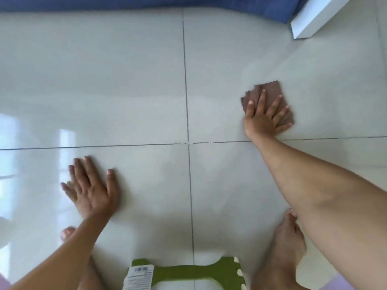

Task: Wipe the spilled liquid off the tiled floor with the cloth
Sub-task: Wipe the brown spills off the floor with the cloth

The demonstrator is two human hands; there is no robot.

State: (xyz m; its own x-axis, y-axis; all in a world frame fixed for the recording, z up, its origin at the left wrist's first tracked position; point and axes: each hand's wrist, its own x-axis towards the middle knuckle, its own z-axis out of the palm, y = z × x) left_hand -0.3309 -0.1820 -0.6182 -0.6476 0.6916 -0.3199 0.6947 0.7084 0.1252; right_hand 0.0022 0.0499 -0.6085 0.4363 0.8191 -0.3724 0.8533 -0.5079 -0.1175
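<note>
A folded brown cloth (pixel 272 93) lies flat on the glossy grey tiled floor (pixel 125 80), on the upper right tile. My right hand (pixel 265 116) presses down on it with fingers spread, covering its near half. My left hand (pixel 92 189) rests palm down on the bare lower left tile, fingers apart, holding nothing. No spilled liquid stands out on the shiny tiles; a faint hazy patch shows just beyond the cloth.
A green stool (pixel 188 271) with a white label sits at the bottom centre between my bare feet (pixel 289 243). Blue fabric (pixel 146 3) runs along the far edge. A white furniture base (pixel 310 19) stands at the upper right.
</note>
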